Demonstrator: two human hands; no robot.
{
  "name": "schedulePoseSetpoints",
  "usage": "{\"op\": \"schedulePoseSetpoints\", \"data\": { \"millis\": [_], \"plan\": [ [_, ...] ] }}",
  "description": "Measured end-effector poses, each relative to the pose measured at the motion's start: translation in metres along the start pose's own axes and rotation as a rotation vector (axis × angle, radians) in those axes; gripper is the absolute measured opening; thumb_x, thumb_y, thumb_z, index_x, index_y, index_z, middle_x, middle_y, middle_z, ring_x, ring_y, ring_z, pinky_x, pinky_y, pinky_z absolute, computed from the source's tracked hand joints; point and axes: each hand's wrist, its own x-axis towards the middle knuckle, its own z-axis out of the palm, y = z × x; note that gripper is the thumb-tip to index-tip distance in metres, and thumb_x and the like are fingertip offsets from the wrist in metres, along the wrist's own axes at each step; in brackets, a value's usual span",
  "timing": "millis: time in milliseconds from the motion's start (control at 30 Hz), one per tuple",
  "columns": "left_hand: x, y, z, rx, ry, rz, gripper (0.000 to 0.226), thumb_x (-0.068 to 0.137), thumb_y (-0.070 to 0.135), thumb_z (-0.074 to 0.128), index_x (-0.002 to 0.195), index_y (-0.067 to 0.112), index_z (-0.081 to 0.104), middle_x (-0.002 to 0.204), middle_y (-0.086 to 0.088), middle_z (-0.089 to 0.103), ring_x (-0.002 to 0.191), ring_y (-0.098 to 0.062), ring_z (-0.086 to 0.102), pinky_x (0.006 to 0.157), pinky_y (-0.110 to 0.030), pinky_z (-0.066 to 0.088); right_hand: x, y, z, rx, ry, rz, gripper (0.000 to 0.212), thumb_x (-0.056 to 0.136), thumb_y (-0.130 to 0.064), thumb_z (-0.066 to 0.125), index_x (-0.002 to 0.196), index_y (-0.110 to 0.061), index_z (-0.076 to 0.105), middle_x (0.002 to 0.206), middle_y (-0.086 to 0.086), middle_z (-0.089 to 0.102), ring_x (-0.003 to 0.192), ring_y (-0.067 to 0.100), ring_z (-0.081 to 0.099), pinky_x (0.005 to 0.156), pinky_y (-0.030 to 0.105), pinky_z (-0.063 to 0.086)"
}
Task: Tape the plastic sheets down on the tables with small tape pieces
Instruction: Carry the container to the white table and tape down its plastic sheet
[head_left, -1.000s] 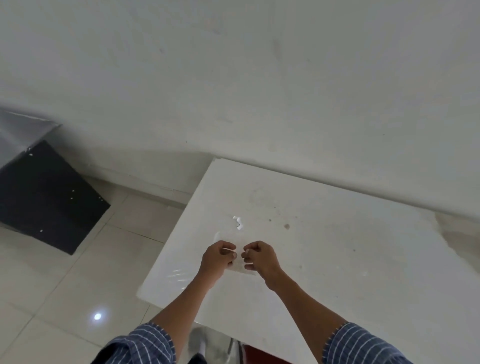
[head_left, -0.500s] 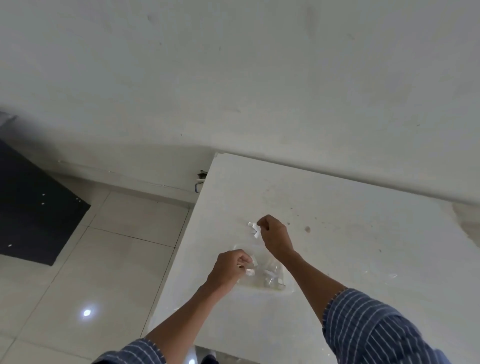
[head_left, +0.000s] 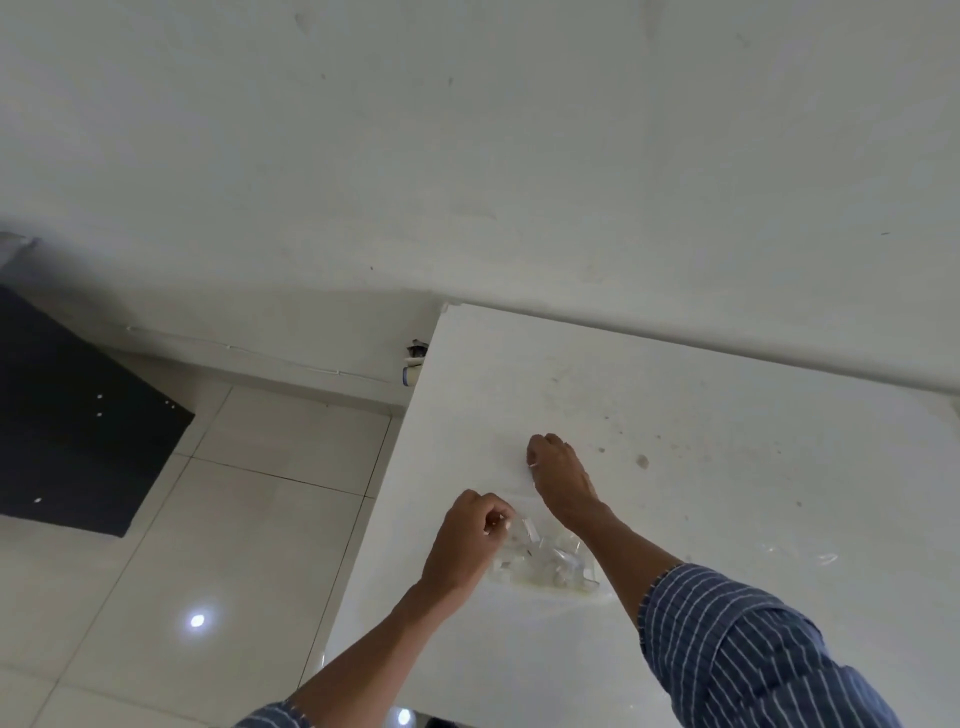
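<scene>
1. Looking down on a white counter (head_left: 727, 415), far edge butted up against the wall (head_left: 467, 156). Few brown specks on it around 2 o'clock of the right hand.
2. Right hand (head_left: 558, 467) stretched out near mid-counter, fingers curled under, tips down on the surface. Tiny white sliver (head_left: 531, 466) peeking out at the fingertips, 9 o'clock side. Honestly can't tell whether it's pinched or just pressed flat.
3. Left hand (head_left: 467, 540) sitting at 7 o'clock of the right one, near but not touching. Thumb and forefinger pinching a small white tape bit (head_left: 500, 519), other fingers curled in.
4. Tape pile (head_left: 545, 564) = crumpled clear plastic with short white pieces on it. Lying on the counter between the two wrists, just beside the left fingers at 3 o'clock.
5. Sheet (head_left: 823, 558) only spotted by faint glints and wrinkles, flat on the counter at 3 o'clock of the pile, well apart from it. Too clear to trace the edges.
6. Blue striped sleeves: right sleeve (head_left: 753, 649) bunched up the forearm at 5 o'clock, left sleeve (head_left: 270, 717) barely in at the bottom edge.
7. Off the counter at 9 o'clock: pale tile floor (head_left: 234, 519) with a light glare, black mat (head_left: 67, 426) further left, small pipe fitting (head_left: 413, 366) low on the wall right by the counter's far-left corner.
</scene>
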Motion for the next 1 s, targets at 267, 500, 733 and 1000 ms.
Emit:
{"op": "schedulePoseSetpoints", "data": {
  "millis": [267, 500, 733, 1000],
  "plan": [
    [0.004, 0.003, -0.007, 0.011, -0.016, -0.134, 0.024, 0.090, 0.019, 0.063, 0.113, 0.027, 0.059, 0.102, 0.002, 0.051, 0.090, -0.013, 0.059, 0.075, -0.023, 0.050, -0.020, 0.011, -0.040, 0.564, 0.055, 0.257, 0.011, 0.084, -0.011, 0.061, 0.080, -0.021, 0.059, 0.073, -0.002, 0.062, 0.064, 0.014, 0.054, 0.060, 0.032, 0.049],
    [0.008, 0.006, -0.008, -0.019, -0.059, -0.167, 0.030, 0.090, 0.004, 0.055, 0.110, 0.027, 0.055, 0.094, -0.001, 0.056, 0.087, -0.014, 0.056, 0.068, -0.020, 0.041, -0.071, 0.005, -0.055, 0.351, -0.302, 0.033, 0.022, 0.082, -0.011, 0.059, 0.084, -0.030, 0.071, 0.083, -0.017, 0.066, 0.074, -0.001, 0.059, 0.070, 0.013, 0.043],
    [0.020, 0.001, -0.013, 0.009, -0.026, -0.150, 0.036, 0.089, -0.002, 0.050, 0.110, 0.026, 0.057, 0.091, 0.000, 0.054, 0.087, -0.015, 0.056, 0.067, -0.021, 0.041, -0.054, 0.012, -0.036, 0.194, 0.059, 0.068, 0.024, 0.088, -0.007, 0.049, 0.094, -0.019, 0.068, 0.087, -0.007, 0.066, 0.076, 0.006, 0.058, 0.067, 0.028, 0.049],
    [0.028, -0.020, -0.028, 0.043, -0.043, -0.136, 0.033, 0.088, 0.003, 0.054, 0.107, 0.030, 0.058, 0.091, 0.002, 0.057, 0.085, -0.013, 0.060, 0.066, -0.019, 0.044, -0.004, -0.002, -0.001, 0.066, -0.113, 0.214, 0.027, 0.087, -0.019, 0.068, 0.110, -0.013, 0.057, 0.110, 0.006, 0.054, 0.099, 0.026, 0.058, 0.081, 0.035, 0.050]
  ]
}}
